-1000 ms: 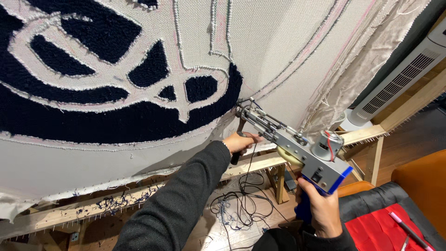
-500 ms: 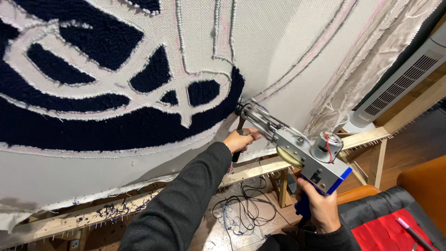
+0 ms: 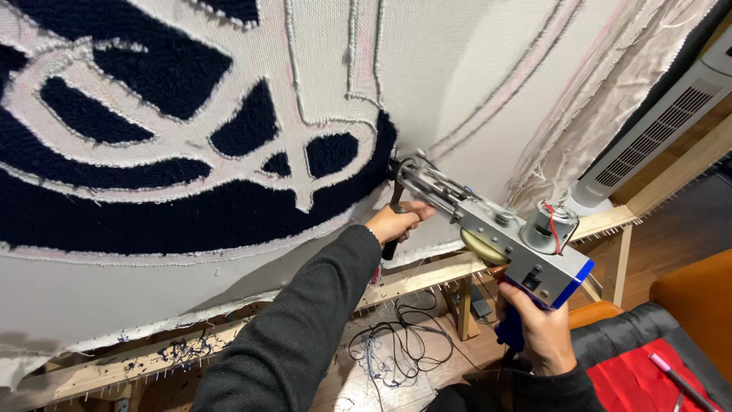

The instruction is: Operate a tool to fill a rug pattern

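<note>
A silver and blue tufting gun (image 3: pixel 499 233) points its needle tip at the white backing cloth (image 3: pixel 473 69), at the right edge of a dark navy tufted band (image 3: pixel 191 217). My left hand (image 3: pixel 396 223) grips the gun's black front handle just below the needle. My right hand (image 3: pixel 537 328) is closed around the blue rear grip under the motor. The cloth carries a large navy and white pattern stretched on a wooden frame (image 3: pixel 427 275).
Loose black cables (image 3: pixel 400 347) lie on the wooden floor under the frame. A white tower fan (image 3: pixel 648 133) stands at the right. A red cloth with a pink pen (image 3: pixel 656 374) rests on a dark seat; an orange seat (image 3: pixel 698 294) is beside it.
The gun's tip and both hands have crept slightly up and right along the edge of the navy band; the view has shifted a little.
</note>
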